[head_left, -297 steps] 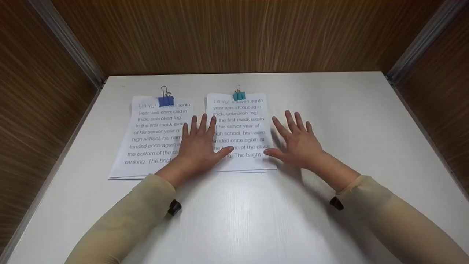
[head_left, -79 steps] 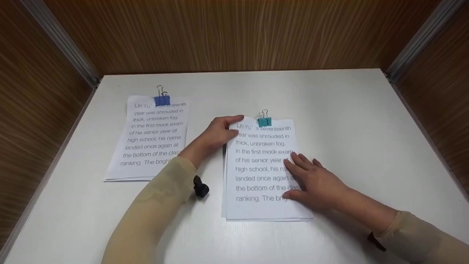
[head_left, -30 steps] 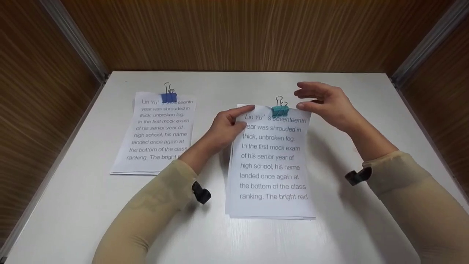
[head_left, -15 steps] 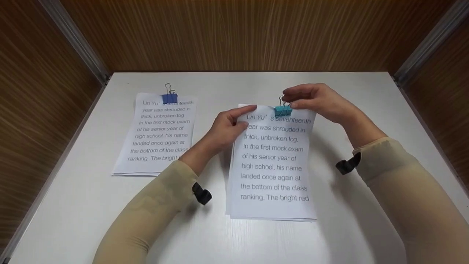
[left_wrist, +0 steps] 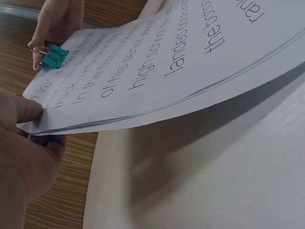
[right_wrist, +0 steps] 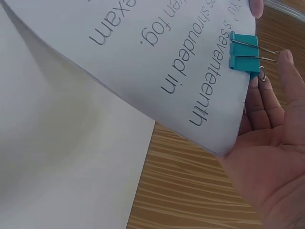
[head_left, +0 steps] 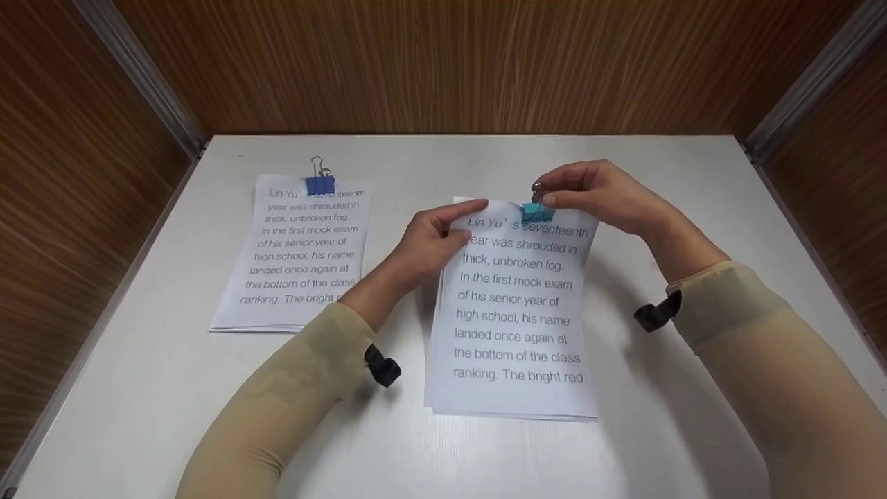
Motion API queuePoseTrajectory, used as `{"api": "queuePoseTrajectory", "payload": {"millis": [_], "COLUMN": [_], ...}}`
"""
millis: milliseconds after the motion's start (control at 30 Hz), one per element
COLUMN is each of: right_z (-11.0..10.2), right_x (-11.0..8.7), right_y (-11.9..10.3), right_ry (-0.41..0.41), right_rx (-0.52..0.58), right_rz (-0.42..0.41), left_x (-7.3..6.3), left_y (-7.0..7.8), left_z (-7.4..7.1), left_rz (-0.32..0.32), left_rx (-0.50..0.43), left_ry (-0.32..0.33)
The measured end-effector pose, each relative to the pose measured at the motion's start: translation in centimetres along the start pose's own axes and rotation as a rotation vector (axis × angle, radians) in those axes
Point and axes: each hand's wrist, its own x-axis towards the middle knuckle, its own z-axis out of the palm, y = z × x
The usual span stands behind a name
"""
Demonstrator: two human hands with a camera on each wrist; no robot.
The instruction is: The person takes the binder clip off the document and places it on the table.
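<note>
The teal binder clip point(head_left: 537, 212) sits across the top edge of the nearer stack of printed sheets point(head_left: 516, 312), right of that edge's middle; the right hand point(head_left: 608, 197), just to the right of the teal binder clip, grasps its wire handles between thumb and fingers, the handles drawn close together; the left hand point(head_left: 428, 242), to the left of the teal binder clip, pinches the top left corner of the same stack, thumb over the page and fingers beneath it; the stack's top end is raised off the white surface point(head_left: 138, 388), with a shadow under it, as the left wrist view shows.

Below the teal binder clip the page reads, in large grey type, "Lin Yu's seventeenth year was shrouded in thick, unbroken fog. In the first mock exam of his senior year of high school, his name landed once again at the bottom of the class ranking. The bright red"; well to the left of the teal binder clip lies a second stack point(head_left: 298, 249) with the same wording, its last line partly hidden by the left arm; a blue binder clip point(head_left: 320, 185) at its top edge, handles upright, covers part of "seventeenth"; beyond the teal binder clip rises a wood-grain wall point(head_left: 450, 69).
</note>
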Motion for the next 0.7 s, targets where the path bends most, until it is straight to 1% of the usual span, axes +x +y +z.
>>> {"api": "queuePoseTrajectory", "payload": {"millis": [133,233,367,433,567,700], "right_z": [0.2,0.4,0.0,-0.5,-2.0,-3.7], "right_x": [-0.1,-0.2,-0.4,-0.6,-1.3,-2.2], "right_y": [0.0,-0.1,-0.3,-0.4,0.2,2.4], "right_ry": [0.036,0.084,0.187,0.246,0.337,0.381], "right_rx": [-0.033,-0.031,-0.013,-0.008,0.004,0.009], "right_rz": [0.017,0.000,-0.049,-0.058,-0.010,0.080], "left_x": [0.1,0.1,0.1,0.1,0.0,-0.2], "left_y": [-0.2,-0.3,-0.5,-0.7,-1.1,-1.3], "left_z": [0.1,0.1,0.1,0.0,-0.3,-0.6], "left_rz": [-0.002,-0.008,-0.015,-0.020,-0.027,-0.030], "left_rx": [0.000,0.008,0.009,0.005,-0.002,0.001], "left_ry": [-0.004,0.011,0.039,0.052,0.070,0.084]}}
